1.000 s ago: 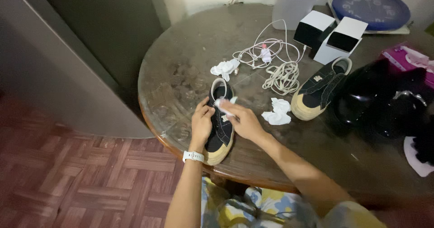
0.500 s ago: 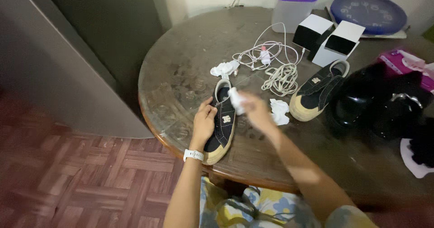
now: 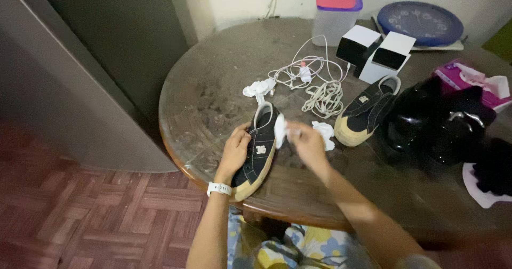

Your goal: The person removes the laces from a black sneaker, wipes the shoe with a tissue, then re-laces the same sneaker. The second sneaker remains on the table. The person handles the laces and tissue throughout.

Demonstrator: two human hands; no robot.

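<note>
The person sits at a round, glass-topped counter [image 3: 213, 87] with a black sneaker [image 3: 258, 149] lying near its front edge, toe toward them. Their left hand [image 3: 234, 151] lies along the sneaker's left side, fingers curled around it and holding it steady; a white watch [image 3: 219, 188] sits on that wrist. The right hand [image 3: 308, 143] is raised just right of the sneaker's heel end, its fingers pinched shut on a small white wipe [image 3: 280, 131] that touches the shoe's upper edge.

Just beside that hand lies a crumpled white tissue [image 3: 324, 132], and another crumpled tissue [image 3: 257, 88] rests farther back. Between them sprawls a tangle of white cables [image 3: 320, 87]. The second sneaker [image 3: 365, 111] lies to the right, tan toe pointing forward. Behind it stand two white cube boxes [image 3: 376, 49] with dark open faces, then a clear tub with a pink lid [image 3: 337, 13] and a round blue clock [image 3: 420, 22] lying flat by the wall. At the far right sits a pink tissue pack [image 3: 469, 79] beside a glossy black helmet [image 3: 432, 125].
</note>
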